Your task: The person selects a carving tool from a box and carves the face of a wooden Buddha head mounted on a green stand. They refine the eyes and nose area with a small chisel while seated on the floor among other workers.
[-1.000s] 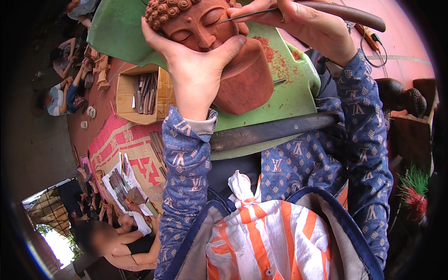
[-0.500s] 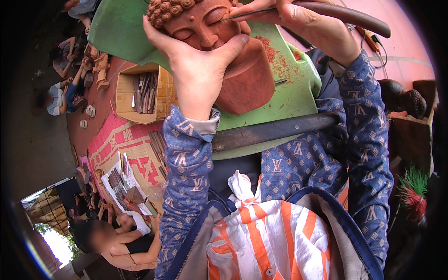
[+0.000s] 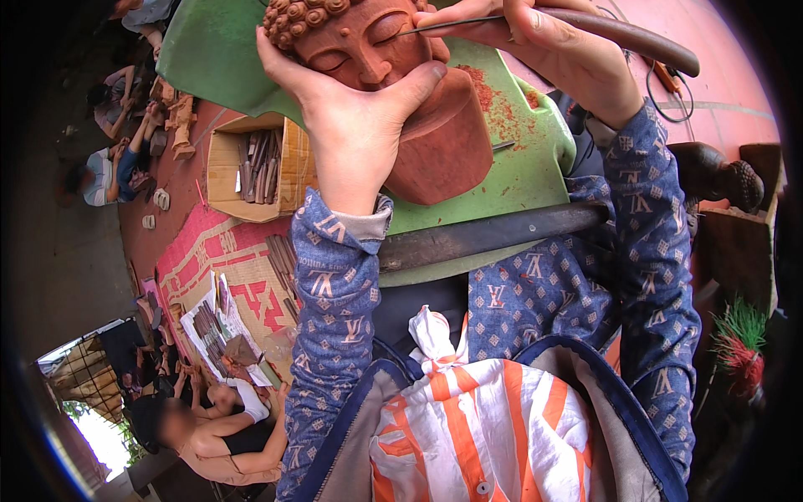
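Note:
A reddish-brown carved wooden bust (image 3: 443,159) with curled hair and lowered eyelids leans on a green cloth-like surface (image 3: 535,184). Its face points up toward me. My left hand (image 3: 347,125) is closed round the jaw and cheek, thumb on the chin's right side. In my right hand (image 3: 569,63) is a carving chisel (image 3: 648,40), its dark curved handle running out to the right. The thin metal blade touches the outer corner of the eye on the right, with my fingertips braced beside the face.
Wood shavings (image 3: 502,105) lie right of the bust. A dark bar (image 3: 502,236) crosses in front of me. A cardboard box (image 3: 226,197) of chisels stands left, more tools (image 3: 209,326) below it. Another carved head (image 3: 740,186) is at right. Several people sit at left.
My right wrist and forearm have shifted slightly left and the fingers have turned on the chisel. Its tip stays near the eye corner. The left hand and bust are unmoved.

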Motion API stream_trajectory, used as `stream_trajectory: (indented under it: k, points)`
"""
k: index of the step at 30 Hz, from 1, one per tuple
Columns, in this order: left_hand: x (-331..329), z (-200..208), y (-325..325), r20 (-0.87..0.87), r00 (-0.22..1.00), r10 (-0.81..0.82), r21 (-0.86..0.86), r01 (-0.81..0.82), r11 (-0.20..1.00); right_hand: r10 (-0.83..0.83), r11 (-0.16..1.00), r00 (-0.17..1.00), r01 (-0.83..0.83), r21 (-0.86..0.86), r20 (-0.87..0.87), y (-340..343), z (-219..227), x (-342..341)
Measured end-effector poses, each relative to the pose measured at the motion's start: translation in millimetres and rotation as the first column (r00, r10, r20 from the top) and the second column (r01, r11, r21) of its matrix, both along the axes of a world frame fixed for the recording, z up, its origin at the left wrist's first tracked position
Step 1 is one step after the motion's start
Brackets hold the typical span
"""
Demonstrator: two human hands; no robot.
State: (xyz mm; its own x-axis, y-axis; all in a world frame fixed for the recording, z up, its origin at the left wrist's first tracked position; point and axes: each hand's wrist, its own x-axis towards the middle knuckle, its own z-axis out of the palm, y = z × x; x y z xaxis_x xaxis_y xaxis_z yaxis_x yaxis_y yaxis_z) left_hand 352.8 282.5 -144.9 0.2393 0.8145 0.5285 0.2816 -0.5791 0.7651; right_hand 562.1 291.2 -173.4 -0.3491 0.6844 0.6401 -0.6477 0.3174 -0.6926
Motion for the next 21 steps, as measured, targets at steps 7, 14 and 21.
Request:
stream_trajectory:
  k: [7,14,21]
  points:
    - [-2.3,-3.3,1.6,-0.001,1.0,0.017,0.017,-0.017,1.0,-0.131,0.99,0.991,0.132,-0.045,0.026,-9.0,1.9,-5.7]
    - [-1.3,-1.1,0.4,-0.042,0.999,0.019,0.056,-0.017,0.998,-0.018,0.995,0.999,0.02,-0.095,0.026,-8.0,8.0,-1.3]
    - [-1.4,-3.0,0.4,0.009,1.0,0.018,0.018,-0.018,1.0,-0.037,0.999,0.993,0.041,-0.033,0.114,-13.3,18.3,-3.4]
